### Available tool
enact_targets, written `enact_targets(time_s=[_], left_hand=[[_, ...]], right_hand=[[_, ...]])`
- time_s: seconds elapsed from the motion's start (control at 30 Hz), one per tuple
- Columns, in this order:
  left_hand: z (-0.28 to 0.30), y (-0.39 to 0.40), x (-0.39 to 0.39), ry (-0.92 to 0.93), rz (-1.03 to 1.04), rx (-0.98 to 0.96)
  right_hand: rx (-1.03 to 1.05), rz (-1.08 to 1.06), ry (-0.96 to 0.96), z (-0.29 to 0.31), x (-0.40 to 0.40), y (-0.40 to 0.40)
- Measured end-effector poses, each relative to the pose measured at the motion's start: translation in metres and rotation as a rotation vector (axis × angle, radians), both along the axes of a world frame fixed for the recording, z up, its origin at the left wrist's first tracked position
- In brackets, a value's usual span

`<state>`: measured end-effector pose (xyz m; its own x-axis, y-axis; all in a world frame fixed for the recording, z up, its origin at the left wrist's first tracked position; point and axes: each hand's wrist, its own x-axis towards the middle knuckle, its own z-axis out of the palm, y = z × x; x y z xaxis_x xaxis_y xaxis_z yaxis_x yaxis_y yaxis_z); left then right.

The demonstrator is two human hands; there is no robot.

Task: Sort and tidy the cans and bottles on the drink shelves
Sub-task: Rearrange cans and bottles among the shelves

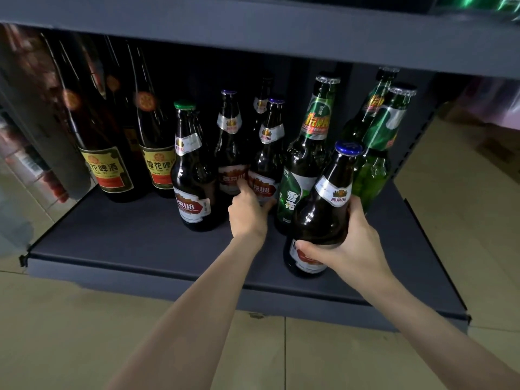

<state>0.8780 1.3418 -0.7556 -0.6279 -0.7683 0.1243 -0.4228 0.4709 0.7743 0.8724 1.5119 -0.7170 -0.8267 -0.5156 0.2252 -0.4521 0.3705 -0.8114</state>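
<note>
The right hand has its grip wrapped around a brown blue-capped bottle at the lower right of the frame, tilted near the front of the dark shelf. The left hand reaches mid-frame, its fingers hooked around another brown bottle.

The risk, as I judge it: the bottles stand packed close, so pulling one could knock a neighbour over.

Count: six short brown bottles, three green bottles, two tall dark bottles at the left.
</note>
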Motion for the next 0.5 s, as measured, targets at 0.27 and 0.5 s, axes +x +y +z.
enact_targets(time_s=[0.27,0.5], left_hand=[[-0.005,-0.011,-0.022,0.020,-0.062,0.000],[-0.014,-0.014,-0.008,0.008,-0.112,-0.039]], right_hand=[[-0.007,-0.008,0.022,-0.004,-0.004,-0.005],[-0.006,-0.008,0.025,-0.006,-0.003,-0.006]])
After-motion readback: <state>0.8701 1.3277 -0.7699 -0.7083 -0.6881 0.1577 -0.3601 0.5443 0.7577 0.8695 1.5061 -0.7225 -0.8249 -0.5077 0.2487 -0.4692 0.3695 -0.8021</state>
